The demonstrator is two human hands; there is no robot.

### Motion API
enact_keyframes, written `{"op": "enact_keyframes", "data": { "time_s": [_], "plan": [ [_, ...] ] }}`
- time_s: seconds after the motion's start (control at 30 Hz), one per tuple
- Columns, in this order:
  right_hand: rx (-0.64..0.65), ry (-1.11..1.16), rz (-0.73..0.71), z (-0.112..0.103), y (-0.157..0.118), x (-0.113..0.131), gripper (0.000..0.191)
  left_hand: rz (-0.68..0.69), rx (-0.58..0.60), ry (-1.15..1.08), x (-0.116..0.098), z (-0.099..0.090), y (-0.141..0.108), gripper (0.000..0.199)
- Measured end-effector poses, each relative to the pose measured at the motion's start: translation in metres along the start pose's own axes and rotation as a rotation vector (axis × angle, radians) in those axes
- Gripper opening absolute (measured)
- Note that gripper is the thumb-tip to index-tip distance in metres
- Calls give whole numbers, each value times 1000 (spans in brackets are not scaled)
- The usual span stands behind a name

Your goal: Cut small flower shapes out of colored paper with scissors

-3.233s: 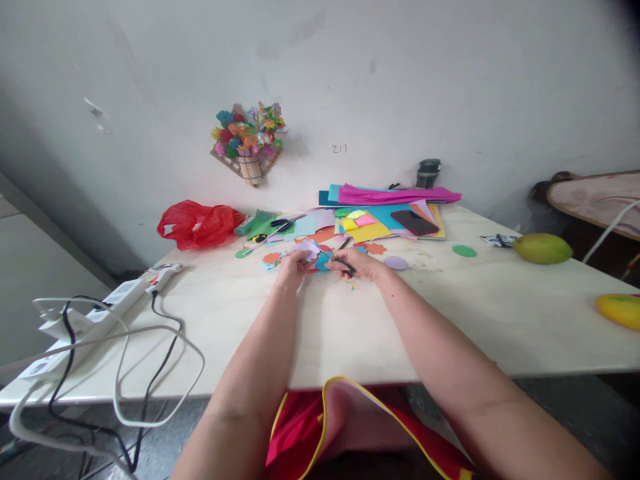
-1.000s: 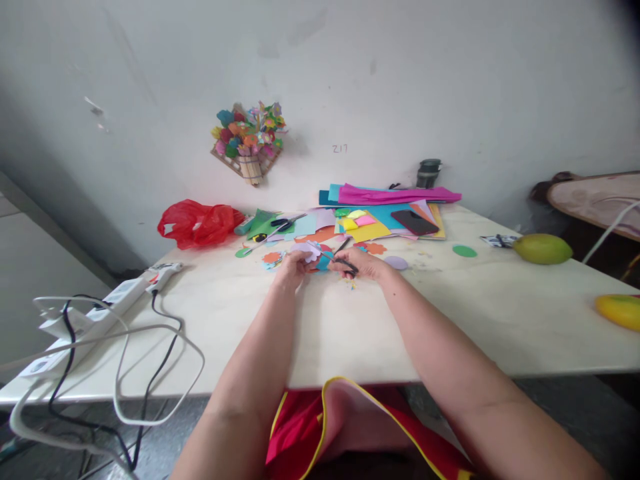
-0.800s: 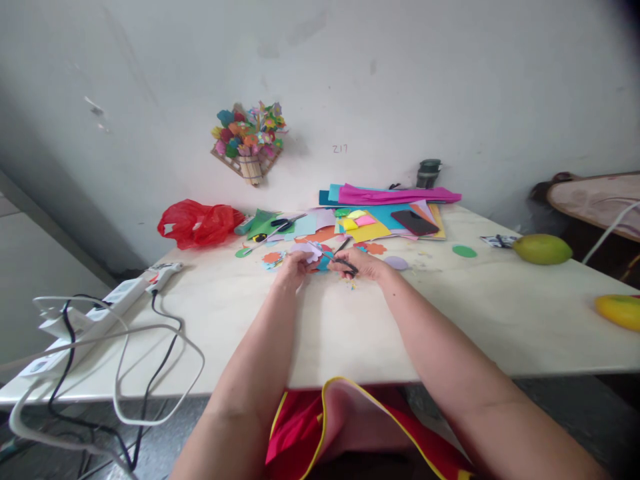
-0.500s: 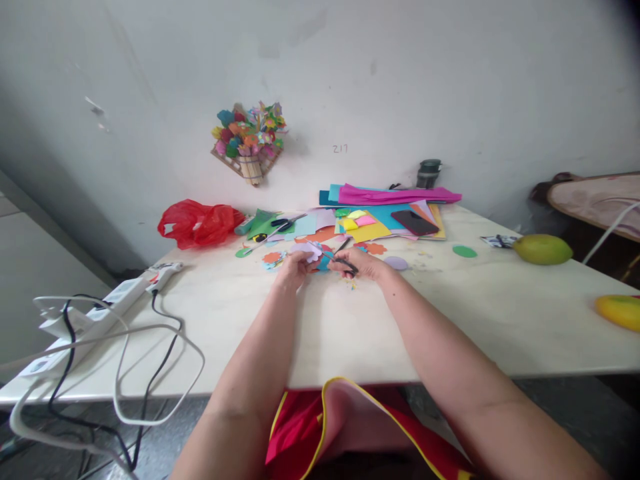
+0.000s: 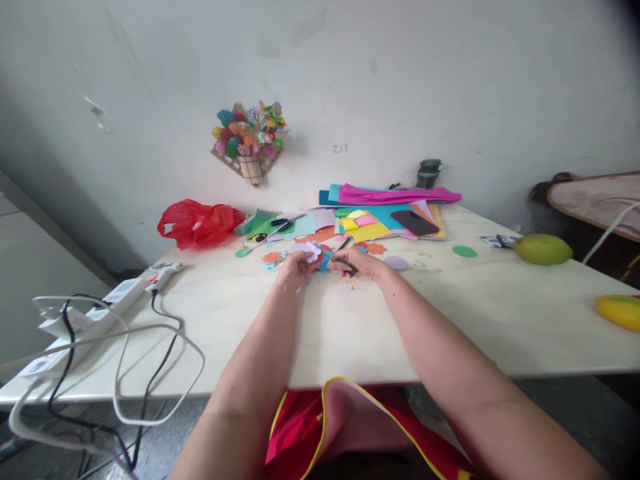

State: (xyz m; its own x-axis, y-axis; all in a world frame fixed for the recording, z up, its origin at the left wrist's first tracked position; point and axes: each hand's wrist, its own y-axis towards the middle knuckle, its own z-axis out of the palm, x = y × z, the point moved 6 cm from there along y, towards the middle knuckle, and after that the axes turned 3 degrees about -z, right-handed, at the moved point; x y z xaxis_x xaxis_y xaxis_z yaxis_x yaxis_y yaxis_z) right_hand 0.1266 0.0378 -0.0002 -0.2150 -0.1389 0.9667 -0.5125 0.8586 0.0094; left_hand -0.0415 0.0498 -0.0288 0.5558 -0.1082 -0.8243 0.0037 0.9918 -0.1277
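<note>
Between the fingers of my left hand [image 5: 296, 268] is a small pale lilac piece of paper [image 5: 313, 251] with a scalloped edge. My right hand [image 5: 359, 262] is closed around the dark handles of a pair of scissors [image 5: 353, 268], whose blades point left at the lilac paper. Whether the blades touch the paper is too small to tell. Orange scalloped paper shapes [image 5: 376, 249] lie just beyond my right hand, and a lilac paper oval [image 5: 397, 263] is to its right. Tiny paper scraps [image 5: 351, 283] are scattered below the scissors.
Coloured paper sheets [image 5: 377, 231], a phone [image 5: 415, 223] and a second pair of scissors [image 5: 283, 225] lie behind my hands. A red plastic bag [image 5: 197, 223] and a corded power strip [image 5: 113, 303] are left. Right are a green paper oval [image 5: 465, 251] and a greenish-yellow fruit [image 5: 543, 249].
The lilac paper has turned slightly in my left fingers, and the scissor blades sit at a slightly different angle. Both hands stay in nearly the same place.
</note>
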Motion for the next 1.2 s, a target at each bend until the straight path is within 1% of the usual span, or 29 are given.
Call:
{"op": "enact_keyframes", "data": {
  "time_s": [0.27, 0.47, 0.57, 0.73, 0.97, 1.2],
  "plan": [
    [-6, -2, -10, 0, 3, -2, 31, -5, -41, 17, -3, 6, -8, 24],
    [2, -3, -33, -3, 5, -5, 36, 5, -62, 29, -4, 3, -8, 20],
    [-2, -2, -28, -4, 5, -7, 36, -6, -52, 45, -3, 0, -5, 16],
    [-2, 6, -16, -5, 6, -9, 35, 8, -27, 70, -2, -4, 0, 17],
    [8, 20, -9, -3, 4, -7, 30, 31, -12, 140, -5, -2, -3, 22],
    [10, -3, -7, -4, 1, -5, 30, 43, -6, 140, -8, 0, -5, 16]
  ]
}}
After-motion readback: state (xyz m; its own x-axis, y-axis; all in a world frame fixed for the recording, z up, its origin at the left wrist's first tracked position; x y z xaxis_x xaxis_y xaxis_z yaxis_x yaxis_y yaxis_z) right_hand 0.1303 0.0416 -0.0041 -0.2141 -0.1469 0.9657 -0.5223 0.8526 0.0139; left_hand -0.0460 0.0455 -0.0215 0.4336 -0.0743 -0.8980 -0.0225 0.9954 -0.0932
